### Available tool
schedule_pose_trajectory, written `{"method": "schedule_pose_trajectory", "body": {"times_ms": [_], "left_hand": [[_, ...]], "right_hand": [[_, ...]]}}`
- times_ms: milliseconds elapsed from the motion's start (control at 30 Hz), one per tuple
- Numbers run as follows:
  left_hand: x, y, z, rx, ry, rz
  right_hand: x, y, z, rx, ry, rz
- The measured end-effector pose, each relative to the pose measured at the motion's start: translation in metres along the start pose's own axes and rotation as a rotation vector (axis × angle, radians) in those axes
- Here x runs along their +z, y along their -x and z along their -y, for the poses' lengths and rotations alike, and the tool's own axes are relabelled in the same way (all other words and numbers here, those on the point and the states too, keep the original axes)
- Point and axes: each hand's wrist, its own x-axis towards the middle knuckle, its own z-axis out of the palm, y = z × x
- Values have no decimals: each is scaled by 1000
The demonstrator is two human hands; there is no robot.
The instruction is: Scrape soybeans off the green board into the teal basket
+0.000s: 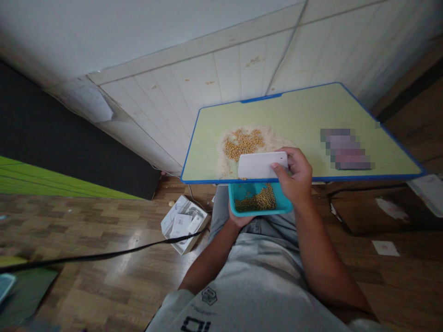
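My right hand (pixel 298 174) grips a flat white plastic scraper (pixel 256 166) at its right end, thumb on the near face. The scraper stands at the front edge of the pale green table (pixel 297 115). Just behind it lies a heap of yellow soybeans (pixel 238 148), with fine pale grains (pixel 273 139) spread around them. Under the table edge, my left hand (pixel 241 220) holds a teal plastic tray (pixel 265 213) from below, its fingers mostly hidden. More beans (pixel 265 198) fill part of the tray. A few beans sit at the table edge below the scraper.
A blurred-out flat item (pixel 348 150) lies on the table's right side. The table touches a white panelled wall (pixel 194 87). On the floor at left stands an open white box (pixel 185 226) of small items; a black strap (pixel 138 250) crosses toward it. A dark cabinet (pixel 86 138) stands left.
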Motion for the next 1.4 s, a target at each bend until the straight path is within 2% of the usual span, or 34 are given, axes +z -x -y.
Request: {"method": "schedule_pose_trajectory", "body": {"times_ms": [167,400,533,700,1000,1400], "left_hand": [[3,2,-1,3,12,-21],[-6,-4,0,-9,27,36],[-5,-3,-1,-8,27,41],[-2,0,-1,-6,-27,7],[-12,-3,0,-8,-12,22],[-2,-1,-1,-6,-9,12]], "right_hand": [[1,0,1,-1,-7,8],[5,0,3,-24,-5,18],[9,0,6,-28,15,21],[12,2,9,-14,22,43],[9,2,6,-22,40,32],[6,3,5,-22,22,-19]]}}
